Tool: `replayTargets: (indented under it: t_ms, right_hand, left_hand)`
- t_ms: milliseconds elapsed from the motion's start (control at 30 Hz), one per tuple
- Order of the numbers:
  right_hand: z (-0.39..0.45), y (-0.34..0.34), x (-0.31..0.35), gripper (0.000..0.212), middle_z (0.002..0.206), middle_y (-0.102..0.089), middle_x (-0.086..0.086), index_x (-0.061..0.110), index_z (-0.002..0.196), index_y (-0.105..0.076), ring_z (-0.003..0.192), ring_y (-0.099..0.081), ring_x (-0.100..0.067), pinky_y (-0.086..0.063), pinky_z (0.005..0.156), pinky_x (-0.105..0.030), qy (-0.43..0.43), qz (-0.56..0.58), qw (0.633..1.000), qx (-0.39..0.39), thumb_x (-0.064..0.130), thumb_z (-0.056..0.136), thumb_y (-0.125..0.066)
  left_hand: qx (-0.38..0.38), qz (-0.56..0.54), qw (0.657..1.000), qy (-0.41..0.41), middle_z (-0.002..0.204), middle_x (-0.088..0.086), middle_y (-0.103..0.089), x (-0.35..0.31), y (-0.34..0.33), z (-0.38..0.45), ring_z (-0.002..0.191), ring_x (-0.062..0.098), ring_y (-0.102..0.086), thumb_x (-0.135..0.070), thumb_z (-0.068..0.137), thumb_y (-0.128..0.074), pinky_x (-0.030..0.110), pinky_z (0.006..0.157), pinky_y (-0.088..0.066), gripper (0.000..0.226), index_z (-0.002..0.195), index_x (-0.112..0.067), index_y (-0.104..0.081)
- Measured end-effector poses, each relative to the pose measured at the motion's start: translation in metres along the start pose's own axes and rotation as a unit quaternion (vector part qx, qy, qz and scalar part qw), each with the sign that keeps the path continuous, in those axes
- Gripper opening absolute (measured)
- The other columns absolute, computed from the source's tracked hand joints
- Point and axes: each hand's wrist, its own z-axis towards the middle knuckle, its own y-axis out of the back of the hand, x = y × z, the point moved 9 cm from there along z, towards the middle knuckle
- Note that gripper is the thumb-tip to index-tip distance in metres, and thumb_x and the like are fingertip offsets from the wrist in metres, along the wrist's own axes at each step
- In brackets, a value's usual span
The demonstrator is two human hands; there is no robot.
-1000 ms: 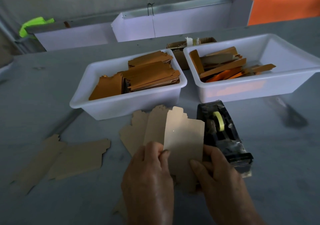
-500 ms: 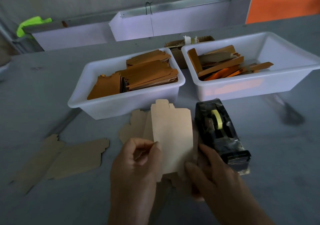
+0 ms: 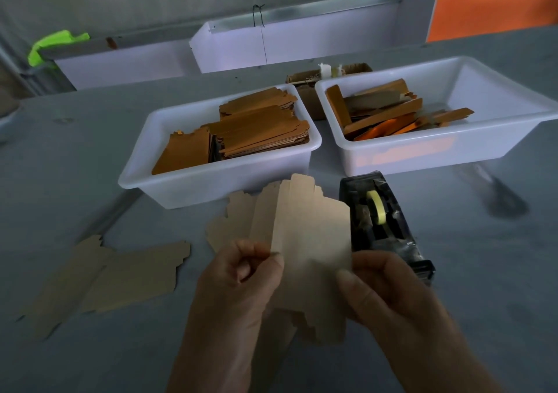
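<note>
A flat tan cardboard box blank [image 3: 311, 235] stands up off the table between my two hands. My left hand [image 3: 241, 284] pinches its left edge with thumb and curled fingers. My right hand [image 3: 389, 296] grips its right edge, thumb on the front face. More tan blanks [image 3: 238, 220] lie fanned on the table behind it. A black tape dispenser [image 3: 383, 223] with a yellow roll sits just right of the held blank.
Two white bins stand behind: the left bin [image 3: 193, 181] holds stacked brown blanks, the right bin [image 3: 453, 148] holds folded pieces. Loose blanks [image 3: 120, 272] lie at the left. A small cardboard box [image 3: 305, 90] and white trays [image 3: 302, 42] sit at the back.
The held blank has been turned and raised, its top edge now near the left bin. My left hand shifted from covering the lower left corner to pinching the left edge.
</note>
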Motion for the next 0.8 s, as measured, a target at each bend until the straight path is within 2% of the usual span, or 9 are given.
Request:
replayTargets:
  t_ms: [67, 133, 200, 267, 433, 533, 667, 767, 800]
  right_hand:
    - [0.002, -0.004, -0.012, 0.046, 0.077, -0.073, 0.0, 0.019, 0.091, -0.066, 0.073, -0.07, -0.011, -0.056, 0.064, -0.029, -0.048, 0.088, 0.995, 0.012, 0.041, 0.05, -0.07]
    - [0.005, -0.003, -0.02, 0.032, 0.071, -0.072, -0.005, 0.013, 0.085, -0.067, 0.067, -0.07, -0.016, -0.056, 0.059, -0.032, -0.065, 0.097, 0.993, 0.012, 0.028, 0.057, -0.069]
    - [0.006, -0.002, -0.024, 0.013, 0.069, -0.072, -0.008, 0.011, 0.081, -0.066, 0.064, -0.07, -0.018, -0.055, 0.055, -0.031, -0.07, 0.101, 0.992, 0.011, 0.013, 0.069, -0.069]
    - [0.005, -0.005, -0.025, 0.013, 0.072, -0.073, -0.009, 0.012, 0.081, -0.066, 0.065, -0.07, -0.018, -0.054, 0.053, -0.026, -0.064, 0.099, 0.993, 0.029, 0.01, 0.069, -0.068]
    - [0.003, -0.005, -0.018, 0.018, 0.073, -0.074, -0.008, 0.016, 0.082, -0.068, 0.066, -0.071, -0.019, -0.055, 0.054, -0.025, -0.038, 0.068, 0.996, 0.032, -0.001, 0.079, -0.064]
    - [0.0, 0.002, -0.013, 0.023, 0.075, -0.073, 0.009, 0.037, 0.082, -0.066, 0.067, -0.069, -0.01, -0.055, 0.063, -0.028, 0.011, -0.057, 0.998, -0.015, 0.014, 0.079, -0.067]
    - [-0.013, 0.002, 0.013, 0.032, 0.079, -0.062, 0.026, 0.047, 0.077, -0.057, 0.071, -0.057, 0.01, -0.039, 0.061, 0.0, 0.127, -0.223, 0.961, -0.104, 0.023, 0.067, -0.075]
    - [-0.023, -0.008, 0.028, 0.047, 0.086, -0.059, 0.025, 0.05, 0.104, -0.05, 0.07, -0.057, 0.014, -0.035, 0.057, 0.006, 0.205, -0.262, 0.936, -0.116, 0.029, 0.071, -0.077]
    - [-0.025, -0.011, 0.034, 0.044, 0.084, -0.061, 0.023, 0.043, 0.115, -0.054, 0.067, -0.058, 0.014, -0.036, 0.056, 0.006, 0.227, -0.263, 0.931, -0.114, 0.037, 0.074, -0.071]
  left_hand:
    - [0.01, 0.057, 0.998, -0.026, 0.049, -0.003, -0.056, -0.003, 0.0, 0.0, 0.05, 0.013, -0.051, -0.033, 0.05, -0.069, 0.033, 0.06, -0.04, 0.012, 0.06, -0.026, -0.066]
    - [0.036, 0.063, 0.997, -0.015, 0.06, 0.001, -0.067, 0.002, -0.004, 0.0, 0.056, 0.017, -0.062, -0.04, 0.043, -0.072, 0.035, 0.06, -0.049, 0.029, 0.068, -0.027, -0.07]
    - [0.086, 0.072, 0.994, 0.007, 0.076, 0.002, -0.075, 0.006, -0.014, -0.002, 0.068, 0.017, -0.07, -0.036, 0.047, -0.079, 0.027, 0.056, -0.053, 0.034, 0.08, -0.03, -0.072]
    - [0.121, 0.095, 0.988, 0.014, 0.079, -0.001, -0.075, 0.007, -0.022, -0.004, 0.069, 0.011, -0.071, -0.034, 0.055, -0.083, 0.016, 0.053, -0.05, 0.034, 0.087, -0.034, -0.073]
    - [0.103, 0.103, 0.989, 0.021, 0.077, 0.0, -0.075, 0.01, -0.026, -0.003, 0.071, 0.014, -0.071, -0.022, 0.07, -0.078, 0.022, 0.058, -0.054, 0.02, 0.086, -0.032, -0.073]
    - [0.073, 0.107, 0.991, 0.015, 0.075, 0.002, -0.075, 0.013, -0.026, -0.002, 0.071, 0.016, -0.071, -0.018, 0.072, -0.077, 0.029, 0.063, -0.058, 0.017, 0.083, -0.031, -0.074]
    - [0.042, 0.117, 0.992, 0.005, 0.07, -0.001, -0.073, 0.014, -0.026, -0.005, 0.064, 0.014, -0.07, -0.021, 0.072, -0.077, 0.031, 0.059, -0.058, 0.017, 0.081, -0.035, -0.073]
    - [0.053, 0.135, 0.989, -0.022, 0.071, -0.003, -0.073, 0.012, -0.033, -0.008, 0.065, 0.011, -0.07, -0.031, 0.07, -0.076, 0.036, 0.063, -0.059, 0.016, 0.084, -0.037, -0.072]
    - [0.056, 0.134, 0.989, -0.027, 0.069, -0.003, -0.073, 0.012, -0.035, -0.01, 0.064, 0.011, -0.069, -0.032, 0.069, -0.074, 0.036, 0.061, -0.058, 0.015, 0.083, -0.036, -0.072]
